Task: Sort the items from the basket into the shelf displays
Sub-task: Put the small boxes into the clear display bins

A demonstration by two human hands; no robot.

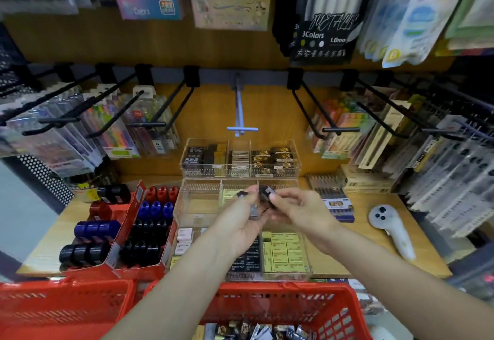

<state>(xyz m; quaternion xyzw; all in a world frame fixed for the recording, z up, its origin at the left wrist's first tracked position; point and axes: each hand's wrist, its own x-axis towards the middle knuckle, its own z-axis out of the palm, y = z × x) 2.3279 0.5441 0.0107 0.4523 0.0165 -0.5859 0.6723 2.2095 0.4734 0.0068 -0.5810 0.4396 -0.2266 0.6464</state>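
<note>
The wooden shelf (374,235) is the biggest thing here, and it carries almost everything. Packs of pens hang on black hooks (149,115) above its back edge. At its front edge, close to the person, sits the red basket (307,297), with small wrapped items (248,330) lying at the bottom. A second red basket (53,305) stands beside it on the left.

Along the left edge of the shelf is a red cardboard tray (125,230) full of round black, blue and red things. In the middle are clear plastic boxes (192,206) in steps. The back box is full of dark and gold packs. The middle box looks nearly bare. The front box holds yellow and black packs. Near the right edge lies a white handle-shaped gadget (393,230).

Both hands meet over the middle clear box. The left hand (240,222) is cupped, palm up, and holds a few small dark items (252,210). The right hand (296,206) pinches one small dark item (266,192) between thumb and fingertips, just above the left hand.

What could go wrong? The pile in the left palm looks loose, so a tilt could spill pieces into the wrong box. The small item is only pinched lightly, I think, so it could slip. The dark packs look alike, so one could land with the wrong kind
</note>
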